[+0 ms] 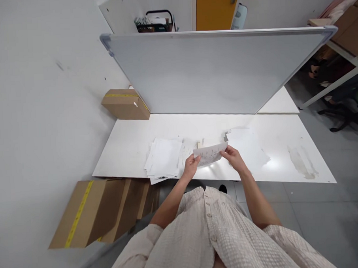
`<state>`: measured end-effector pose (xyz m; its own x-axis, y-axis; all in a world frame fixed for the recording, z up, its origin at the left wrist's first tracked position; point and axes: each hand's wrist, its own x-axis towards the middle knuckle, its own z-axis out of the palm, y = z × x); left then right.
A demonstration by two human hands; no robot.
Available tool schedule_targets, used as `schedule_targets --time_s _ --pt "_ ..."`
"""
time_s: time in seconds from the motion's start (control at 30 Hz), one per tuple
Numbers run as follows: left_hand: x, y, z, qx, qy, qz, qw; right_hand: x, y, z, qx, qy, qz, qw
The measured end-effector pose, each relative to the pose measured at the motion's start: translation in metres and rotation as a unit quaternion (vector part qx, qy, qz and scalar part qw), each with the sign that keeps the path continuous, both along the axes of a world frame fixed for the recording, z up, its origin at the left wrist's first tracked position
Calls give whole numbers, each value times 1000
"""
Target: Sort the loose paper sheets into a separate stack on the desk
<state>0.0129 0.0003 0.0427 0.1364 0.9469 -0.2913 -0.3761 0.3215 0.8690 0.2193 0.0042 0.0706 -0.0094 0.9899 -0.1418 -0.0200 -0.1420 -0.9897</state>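
A sheet of paper (pixel 210 154) with small dark marks is held between my two hands, above the near edge of the white table. My left hand (pixel 192 166) pinches its left end. At its right end, my right hand (pixel 232 157) grips the edge between thumb and fingers. To the left lies a loose stack of white paper (pixel 164 156), its sheets uneven and some reaching past the table edge. Just beyond the held sheet sits a small pale block (pixel 199 144), too small to name. More white paper (pixel 241 141) lies to the right of my right hand.
A large whiteboard (pixel 194 74) stands across the back of the white table (pixel 126 144). One cardboard box (pixel 126 104) sits at the table's back left corner. Several more cardboard boxes (pixel 86 211) stand at the near left. A grey stain (pixel 301 162) marks the table's right end.
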Motion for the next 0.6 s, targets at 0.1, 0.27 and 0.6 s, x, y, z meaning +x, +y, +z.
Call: schedule_targets --time_s 0.1,0.27,0.6 --pt "-3 -2 -13 12 11 -1 1000 -1 -9 -20 -14 -5 4 1000" --pt "-6 -8 -46 16 59 15 998 -13 -18 -56 -26 -32 -14 999" --pt "-9 -5 -43 51 90 -11 995 -14 -16 -74 -23 -84 -13 996"
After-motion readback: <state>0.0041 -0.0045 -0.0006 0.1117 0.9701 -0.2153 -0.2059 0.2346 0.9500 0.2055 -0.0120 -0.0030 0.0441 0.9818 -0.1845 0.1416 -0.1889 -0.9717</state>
